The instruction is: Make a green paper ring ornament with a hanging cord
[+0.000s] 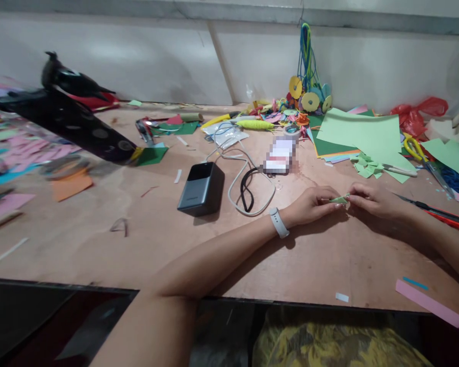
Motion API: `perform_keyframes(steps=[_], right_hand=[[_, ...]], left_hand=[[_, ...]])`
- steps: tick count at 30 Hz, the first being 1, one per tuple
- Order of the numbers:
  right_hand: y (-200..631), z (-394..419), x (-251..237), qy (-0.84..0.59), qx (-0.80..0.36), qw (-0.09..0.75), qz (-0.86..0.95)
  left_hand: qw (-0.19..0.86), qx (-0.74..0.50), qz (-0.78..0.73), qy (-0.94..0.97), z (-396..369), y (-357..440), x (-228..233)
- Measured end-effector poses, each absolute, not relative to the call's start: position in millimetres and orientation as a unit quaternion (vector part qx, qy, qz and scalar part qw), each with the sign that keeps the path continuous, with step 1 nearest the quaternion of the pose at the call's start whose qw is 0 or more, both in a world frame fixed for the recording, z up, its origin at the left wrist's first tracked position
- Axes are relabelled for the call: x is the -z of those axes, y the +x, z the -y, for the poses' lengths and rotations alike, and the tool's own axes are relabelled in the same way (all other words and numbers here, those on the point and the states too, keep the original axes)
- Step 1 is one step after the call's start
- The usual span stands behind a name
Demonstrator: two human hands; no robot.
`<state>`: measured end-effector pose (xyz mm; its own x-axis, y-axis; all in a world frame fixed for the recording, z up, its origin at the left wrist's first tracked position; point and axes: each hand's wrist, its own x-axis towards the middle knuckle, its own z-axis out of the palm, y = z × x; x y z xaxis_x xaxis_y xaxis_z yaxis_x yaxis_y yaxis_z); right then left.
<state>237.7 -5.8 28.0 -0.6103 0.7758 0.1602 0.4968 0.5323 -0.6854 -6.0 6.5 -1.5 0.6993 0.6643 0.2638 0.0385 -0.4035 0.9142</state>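
Observation:
My left hand [309,205] and my right hand [371,200] meet over the brown table [214,244], right of centre. Between their fingertips they pinch a small light-green paper piece [339,199], held just above the tabletop. A white band sits on my left wrist [279,223]. A heap of small folded light-green pieces [367,166] lies just beyond my hands, next to large light-green paper sheets [361,135].
A dark power bank [200,187] with white and black cables lies left of my hands. Yellow-handled scissors [423,155] sit at the right, red-and-black ones [443,214] nearer. Coloured paper scraps, paper flowers [302,99] and a red bag [416,114] crowd the back.

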Motion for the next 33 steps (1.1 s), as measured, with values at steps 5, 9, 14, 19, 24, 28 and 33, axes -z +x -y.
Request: perform_keyframes(steps=[5, 9, 14, 19, 24, 28, 33], right_hand=[[220, 17, -8, -0.443, -0.340, 0.368, 0.744], [216, 17, 0, -0.457, -0.420, 0.450, 0.641], [221, 13, 2, -0.475, -0.482, 0.471, 0.565], [226, 10, 10, -0.441, -0.405, 0.463, 0.653], [230, 7, 13, -0.409, -0.386, 0.463, 0.685], [230, 10, 12, -0.408, -0.340, 0.469, 0.706], [229, 12, 11, -0.418, -0.334, 0.474, 0.699]], left_hand=[[0.504, -0.358, -0.250, 0.745, -6, -5, 3], [0.558, -0.349, -0.280, 0.699, -3, -3, 1], [0.582, -0.348, -0.316, 0.664, 0, -4, -3], [0.613, -0.313, -0.300, 0.661, -2, -6, -5], [0.626, -0.288, -0.309, 0.656, -3, -8, -1], [0.590, -0.285, -0.304, 0.691, -3, -8, -2], [0.587, -0.284, -0.300, 0.696, -3, -8, -4]])
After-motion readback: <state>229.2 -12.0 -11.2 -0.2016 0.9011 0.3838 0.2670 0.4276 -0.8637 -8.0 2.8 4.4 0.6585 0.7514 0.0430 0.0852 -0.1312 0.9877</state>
